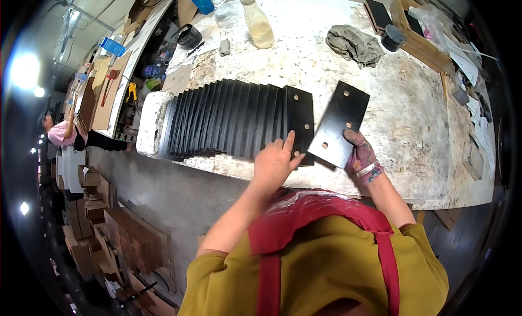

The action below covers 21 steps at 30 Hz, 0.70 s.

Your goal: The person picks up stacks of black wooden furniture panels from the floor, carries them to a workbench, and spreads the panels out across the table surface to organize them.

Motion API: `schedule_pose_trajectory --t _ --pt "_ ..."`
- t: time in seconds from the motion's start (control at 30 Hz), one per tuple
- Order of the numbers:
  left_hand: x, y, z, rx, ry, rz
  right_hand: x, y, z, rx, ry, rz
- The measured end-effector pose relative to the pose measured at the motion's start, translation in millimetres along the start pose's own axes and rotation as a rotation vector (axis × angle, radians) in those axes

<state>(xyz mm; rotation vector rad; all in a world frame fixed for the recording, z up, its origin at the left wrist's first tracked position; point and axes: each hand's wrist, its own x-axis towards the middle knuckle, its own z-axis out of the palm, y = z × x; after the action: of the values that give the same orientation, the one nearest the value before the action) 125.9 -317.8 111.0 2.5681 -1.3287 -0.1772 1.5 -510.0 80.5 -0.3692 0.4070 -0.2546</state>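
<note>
A long row of overlapping black rectangular plates (228, 117) leans along the table's near left side. Its rightmost plate (298, 112) lies face up and shows three round holes. My bare left hand (272, 163) rests at the near end of that plate, forefinger and thumb stretched out over it, holding nothing. In a patterned glove, my right hand (363, 154) grips a separate black plate (341, 117) by its near right edge, thumb on top beside a hole. This plate is tilted and has three holes too. The fingers beneath it are hidden.
A white block (151, 123) stands at the row's left end. Farther back are a bottle (258, 22), a black pot (188, 37), a crumpled grey rag (354, 44) and a dark jar (392, 38). A wooden box (421, 36) sits far right. Another person (61, 131) stands far left.
</note>
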Motion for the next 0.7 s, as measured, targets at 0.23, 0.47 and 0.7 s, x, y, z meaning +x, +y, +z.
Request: schedule_pose_trajectory --t 0.23,0.47,0.7 --pt "-20.1 -28.4 -18.2 0.081 0.167 0.245 34.0 23.3 0.8 -0.826 0.145 -0.295" --pt "-23.8 -61.8 7.8 0.152 0.174 0.346 34.4 64.0 -6.3 -1.970 0.165 -0.692" --pt "-18.8 -90.1 -15.0 0.053 0.181 0.398 65.7 110.3 2.1 -1.710 0.112 -0.802"
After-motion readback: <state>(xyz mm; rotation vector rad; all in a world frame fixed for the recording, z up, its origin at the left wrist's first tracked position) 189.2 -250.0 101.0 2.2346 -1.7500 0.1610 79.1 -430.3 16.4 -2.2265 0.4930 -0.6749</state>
